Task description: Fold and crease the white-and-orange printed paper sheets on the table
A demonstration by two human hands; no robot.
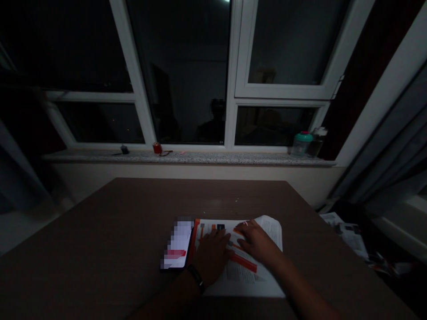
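A printed paper sheet (267, 284) with orange bands and dark text lies on the brown table, its upper right corner curling up. My left hand (213, 251), with a dark band on the wrist, rests flat on the left part of the sheet, fingers stretched out. From the right, my right hand (256, 240) touches the sheet's upper middle, its thumb and forefinger apart; its other fingers are partly hidden. Left of the sheet and close beside it is a phone (178, 244) with a lit, partly blurred screen. Both hands cover some of the print.
The brown table (110, 231) reaches toward a stone windowsill (200, 158). On the sill stand a red jar (156, 148), a small dark item (124, 149), a teal-lidded container (302, 143) and a clear bottle (316, 142). Papers (347, 233) lie beyond the table's right edge.
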